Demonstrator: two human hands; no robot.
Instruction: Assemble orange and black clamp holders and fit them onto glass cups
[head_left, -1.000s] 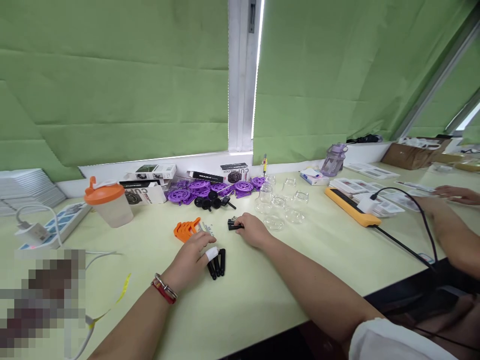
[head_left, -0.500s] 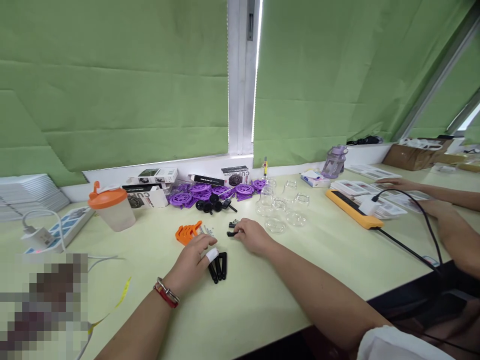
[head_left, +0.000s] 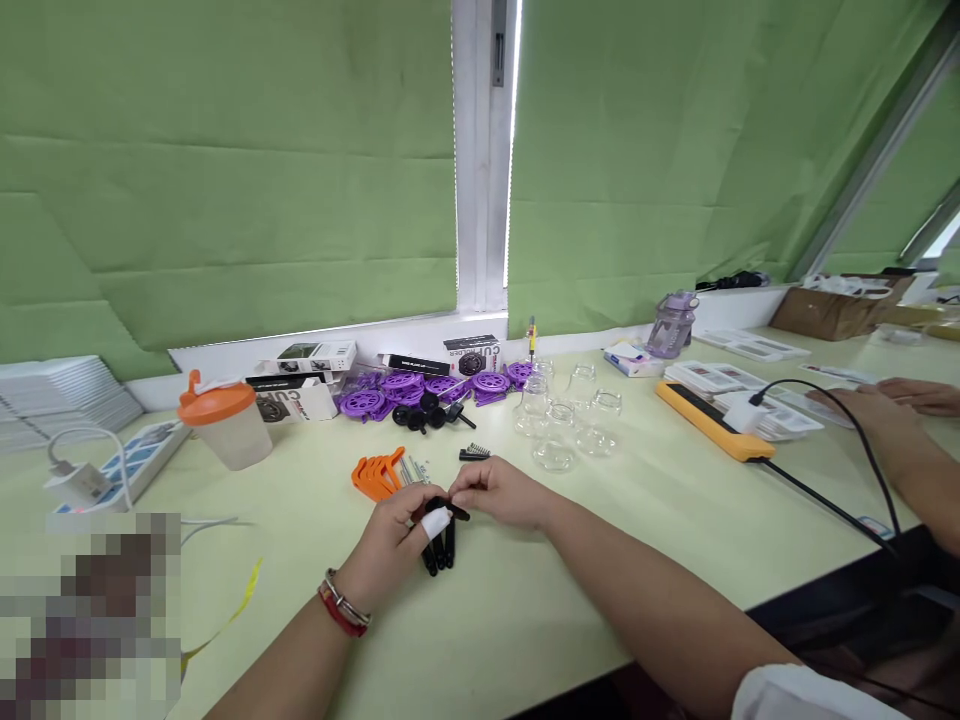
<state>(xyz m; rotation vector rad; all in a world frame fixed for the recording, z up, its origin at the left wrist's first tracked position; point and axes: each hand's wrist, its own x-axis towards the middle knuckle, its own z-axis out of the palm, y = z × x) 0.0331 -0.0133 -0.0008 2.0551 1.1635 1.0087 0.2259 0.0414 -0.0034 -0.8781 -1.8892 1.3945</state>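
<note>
My left hand (head_left: pixel 401 528), with a white wrap on the thumb, pinches a short black plastic piece (head_left: pixel 457 511). My right hand (head_left: pixel 504 492) has its fingertips closed at the same piece, so both hands meet on it; the fingers partly cover it. Right below lie several black handle-like bars (head_left: pixel 439 556) side by side on the table. Orange hook-shaped parts (head_left: pixel 377 474) sit just beyond my left hand, beside thin pale metallic rods (head_left: pixel 409 470). A black part with a row of small spring-like or screw-like pieces (head_left: pixel 474 453) rests beyond my right hand.
Purple wheel-shaped parts (head_left: pixel 405 386) and black knobs (head_left: pixel 428 408) lie in front of boxes (head_left: pixel 300 395). Clear glass vessels (head_left: pixel 553 455) stand to the right, near a yellow power strip (head_left: pixel 709 425). An orange-lidded cup (head_left: pixel 229 430) is at left. Another person's hands (head_left: pixel 874 405) work at right.
My right hand has drawn back toward me from the spot near the spring-like pieces, bringing the black piece to my left hand. My left fingers have closed on it. The other person's hands shifted right.
</note>
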